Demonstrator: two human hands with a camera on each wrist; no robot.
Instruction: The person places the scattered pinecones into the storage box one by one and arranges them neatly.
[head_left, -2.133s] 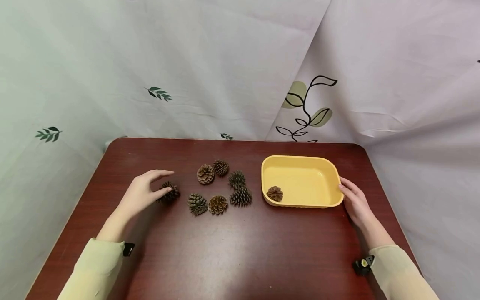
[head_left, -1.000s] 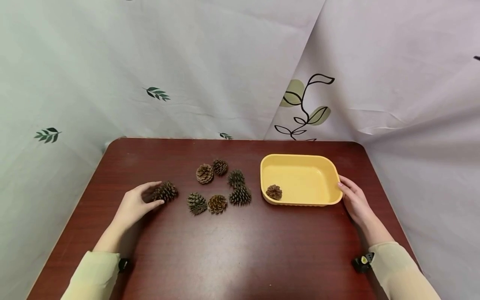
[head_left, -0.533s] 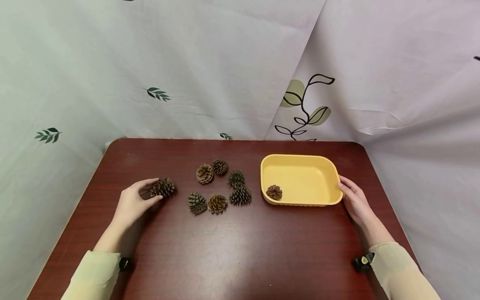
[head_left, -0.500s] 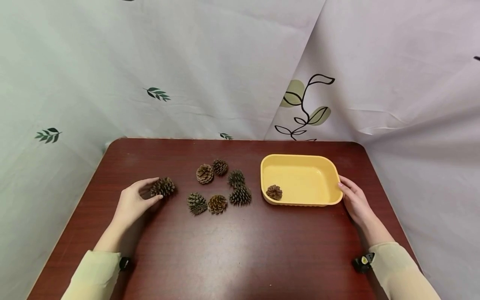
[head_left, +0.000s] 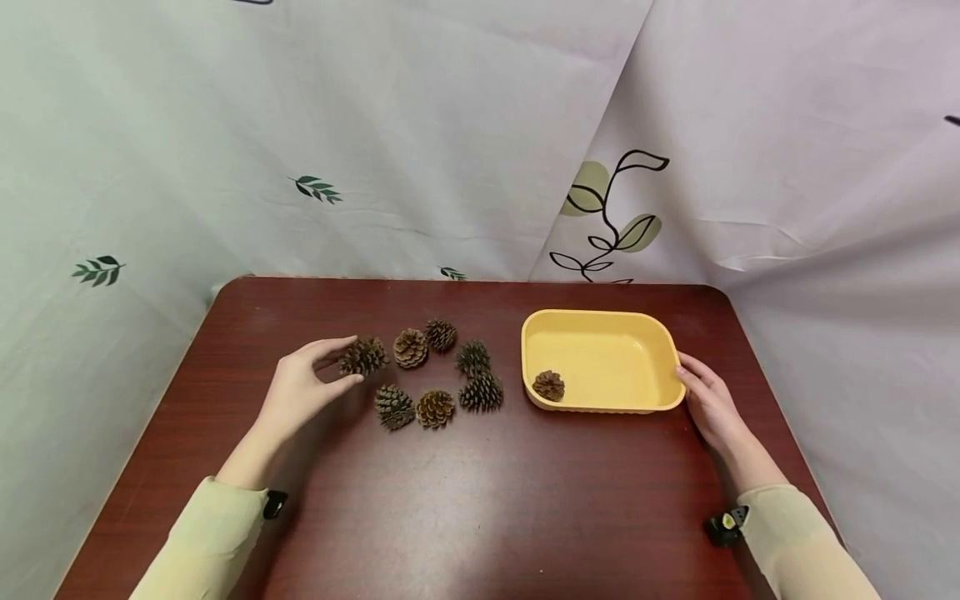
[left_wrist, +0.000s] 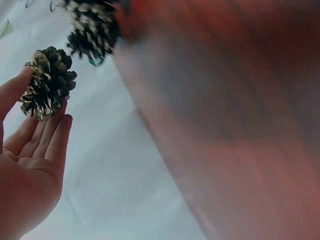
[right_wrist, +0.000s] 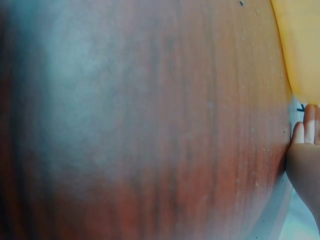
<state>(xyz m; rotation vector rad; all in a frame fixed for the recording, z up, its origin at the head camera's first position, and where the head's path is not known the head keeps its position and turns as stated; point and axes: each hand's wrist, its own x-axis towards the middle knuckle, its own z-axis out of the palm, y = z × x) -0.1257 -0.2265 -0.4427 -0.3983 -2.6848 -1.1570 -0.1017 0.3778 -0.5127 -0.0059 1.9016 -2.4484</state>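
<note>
Your left hand point(head_left: 303, 385) has brought its pinched pine cone point(head_left: 366, 357) nearer the yellow tray point(head_left: 611, 362), well left of it. Your right hand point(head_left: 712, 408) touches the tray's right end, fingers straight. Table point(head_left: 480, 500) stretches nearside, far edge behind the tray.

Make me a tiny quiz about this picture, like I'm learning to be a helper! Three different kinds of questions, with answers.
1. Count: how many pine cones lie on the table, not held and not in the yellow tub?
2. True or false: the left-hand grip holds a pine cone.
3. What touches the tub's right end?
A) left-hand grip
B) right-hand grip
C) a pine cone

Key: 1. Six. 2. True. 3. B.
</note>
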